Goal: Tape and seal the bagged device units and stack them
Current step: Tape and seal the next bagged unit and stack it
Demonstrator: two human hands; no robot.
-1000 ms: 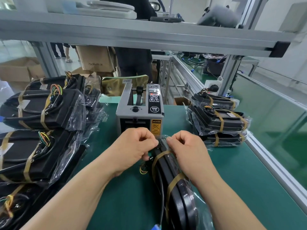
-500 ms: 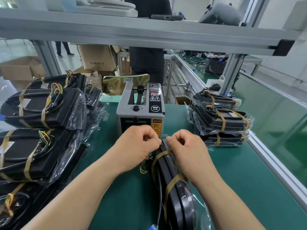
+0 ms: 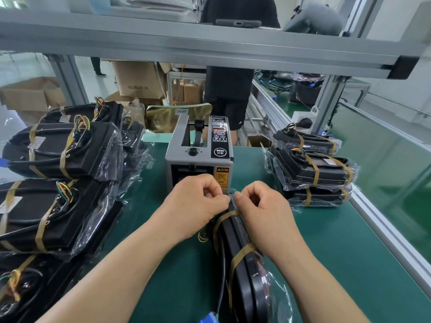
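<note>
**A:** What step is this?

**B:** Closing the bag. The unit (image 3: 240,264) lies on the green mat (image 3: 349,252), just in front of the tape machine (image 3: 199,155). Its far end sits between the two hands.

**A:** What are the fingers doing?

**B:** The left hand (image 3: 196,206) and right hand (image 3: 263,210) are both curled. Each one pinches the clear flap (image 3: 231,193) at that far end. The hands almost touch.

**A:** What comes next?

**B:** I think the flap must be folded down flat and tight. Then one hand has to hold it while the other gets a strip of tape. I cannot tell if a strip is ready, because the left hand hides the slot. After that, the unit should go on the stack (image 3: 312,169) at the right.

**A:** Is anything different from a second ago?

**B:** Not much. The hands stay in the same spot, still pinching. The person (image 3: 229,85) standing behind the bench has moved a bit to the right.
</note>
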